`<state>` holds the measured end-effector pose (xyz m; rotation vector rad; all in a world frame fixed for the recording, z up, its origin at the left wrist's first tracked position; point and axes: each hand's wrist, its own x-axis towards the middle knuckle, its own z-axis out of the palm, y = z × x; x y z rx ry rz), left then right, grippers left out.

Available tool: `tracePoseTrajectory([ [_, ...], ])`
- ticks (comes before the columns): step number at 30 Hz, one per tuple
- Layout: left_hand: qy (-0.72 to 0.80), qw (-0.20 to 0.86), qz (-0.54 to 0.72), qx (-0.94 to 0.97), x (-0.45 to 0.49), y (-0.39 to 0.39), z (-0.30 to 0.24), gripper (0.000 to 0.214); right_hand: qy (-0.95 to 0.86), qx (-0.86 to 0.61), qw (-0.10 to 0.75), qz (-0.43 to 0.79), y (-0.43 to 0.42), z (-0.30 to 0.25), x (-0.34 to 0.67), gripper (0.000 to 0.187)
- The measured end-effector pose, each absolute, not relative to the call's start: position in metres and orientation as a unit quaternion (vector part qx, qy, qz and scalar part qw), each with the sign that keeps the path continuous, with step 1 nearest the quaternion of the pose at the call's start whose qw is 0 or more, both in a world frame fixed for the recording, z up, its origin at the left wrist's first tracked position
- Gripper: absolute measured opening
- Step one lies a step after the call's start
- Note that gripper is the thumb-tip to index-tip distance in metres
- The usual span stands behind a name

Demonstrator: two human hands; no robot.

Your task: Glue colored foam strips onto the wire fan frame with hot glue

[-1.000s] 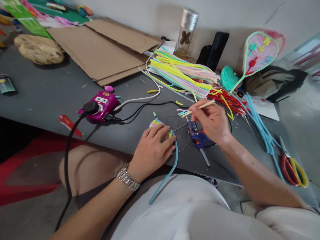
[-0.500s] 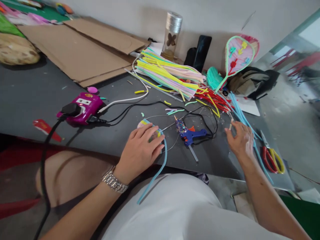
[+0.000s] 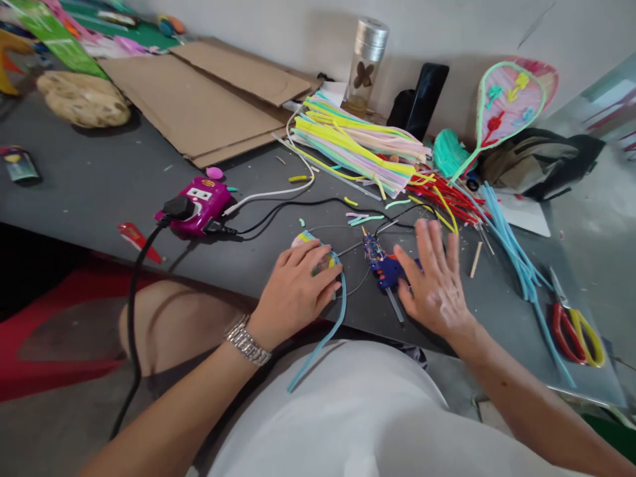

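Note:
My left hand lies over a small flat craft piece of pastel pipe cleaners, fingers curved on it and holding it at the table. Much of the piece is hidden under the fingers. From its right side a light blue pipe cleaner curves down toward my white shirt. My right hand is open with fingers spread, at the handle side of a blue hot glue gun. It partly covers the gun's handle. A clear glue stick sticks out of the gun's back.
A purple power outlet with black plugs stands left. Behind are pipe cleaner bundles, cardboard, a bottle and a phone. To the right lie a short wooden stick, blue pipe cleaners and scissors.
My right hand has let go of the short wooden stick and moved left to the glue gun, fingers opening. My left hand stays on the craft piece. The view has turned slightly left.

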<state>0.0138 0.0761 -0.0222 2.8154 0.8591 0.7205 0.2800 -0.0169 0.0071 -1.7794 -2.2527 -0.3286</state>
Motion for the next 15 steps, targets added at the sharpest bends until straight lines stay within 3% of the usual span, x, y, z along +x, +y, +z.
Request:
tracePoseTrajectory([
  [4,0.286,0.061,0.239,0.926,0.014,0.076,-0.022,0.023,-0.836,-0.536,0.12,-0.014,0.0,-0.001,0.292,0.06],
  [8,0.284,0.061,0.238,0.927,0.014,0.076,-0.023,0.024,-0.839,-0.527,0.137,-0.003,0.014,0.001,0.301,0.054],
  [15,0.282,0.065,0.25,0.924,0.013,0.077,-0.025,0.025,-0.798,-0.492,0.348,0.021,-0.004,0.014,0.295,0.059],
])
